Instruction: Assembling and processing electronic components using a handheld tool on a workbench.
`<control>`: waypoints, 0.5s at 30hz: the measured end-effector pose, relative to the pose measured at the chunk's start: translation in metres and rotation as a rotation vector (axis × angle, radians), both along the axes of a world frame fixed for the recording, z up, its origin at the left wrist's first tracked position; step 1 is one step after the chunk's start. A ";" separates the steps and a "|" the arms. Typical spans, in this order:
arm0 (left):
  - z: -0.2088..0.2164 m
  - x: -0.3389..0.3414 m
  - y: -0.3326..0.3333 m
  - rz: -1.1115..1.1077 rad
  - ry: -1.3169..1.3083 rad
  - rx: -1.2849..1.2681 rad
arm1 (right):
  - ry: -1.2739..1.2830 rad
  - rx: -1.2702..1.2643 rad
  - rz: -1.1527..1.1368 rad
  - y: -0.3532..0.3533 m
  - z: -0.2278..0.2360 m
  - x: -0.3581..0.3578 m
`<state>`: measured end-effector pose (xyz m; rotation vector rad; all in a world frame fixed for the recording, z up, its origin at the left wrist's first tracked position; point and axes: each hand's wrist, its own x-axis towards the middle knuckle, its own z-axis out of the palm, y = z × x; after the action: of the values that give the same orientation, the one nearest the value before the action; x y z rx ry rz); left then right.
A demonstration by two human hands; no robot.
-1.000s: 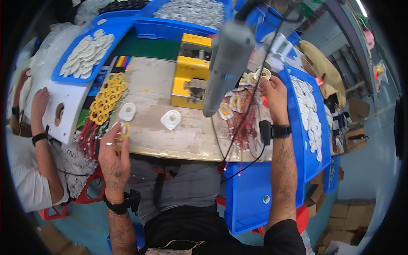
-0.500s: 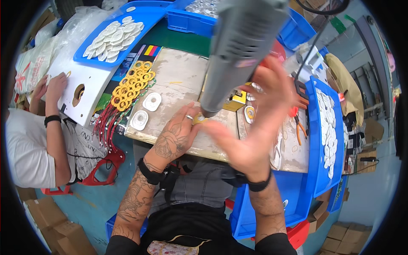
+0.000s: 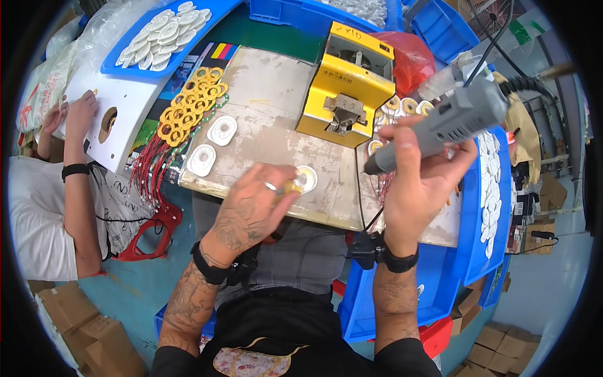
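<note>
My right hand (image 3: 418, 182) is wrapped around a grey corded tool (image 3: 449, 119) that looks like an electric screwdriver. It is tilted, its dark tip pointing down and left above the bench. The fingers of my left hand (image 3: 251, 204) pinch a small yellow part (image 3: 290, 187) at the bench's front edge. Just right of those fingertips lies a white oval part (image 3: 306, 180) with a yellowish centre. Two white oval parts, a farther one (image 3: 222, 131) and a nearer one (image 3: 202, 160), lie to the left.
A yellow machine (image 3: 342, 88) stands on the bench. Yellow rings (image 3: 188, 107) with red wires are piled to its left. Blue trays of white parts stand at far left (image 3: 113, 63) and right (image 3: 468, 251). A co-worker's arm (image 3: 78, 144) reaches over a white board (image 3: 125, 129).
The grey tool has swung from upright over the middle to a tilted pose at right, now gripped by my right hand. The white part by my left fingers and the yellow machine are uncovered.
</note>
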<state>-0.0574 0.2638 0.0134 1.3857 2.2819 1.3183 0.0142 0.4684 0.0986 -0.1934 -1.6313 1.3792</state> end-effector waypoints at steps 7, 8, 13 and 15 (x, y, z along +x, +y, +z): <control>-0.008 0.005 -0.026 0.368 0.263 -0.154 | -0.087 -0.039 -0.127 -0.009 -0.019 0.032; -0.007 0.007 -0.030 0.364 0.302 -0.167 | -0.051 -0.053 -0.100 -0.011 -0.021 0.034; -0.005 0.009 -0.033 0.347 0.339 -0.228 | -0.018 -0.010 -0.021 -0.016 -0.021 0.040; -0.006 0.012 -0.025 0.351 0.260 -0.113 | 0.003 0.024 -0.021 -0.016 -0.021 0.040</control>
<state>-0.0458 0.2386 0.0078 1.2209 2.8293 1.1242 0.0541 0.4527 0.0776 -0.1930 -1.6382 1.3429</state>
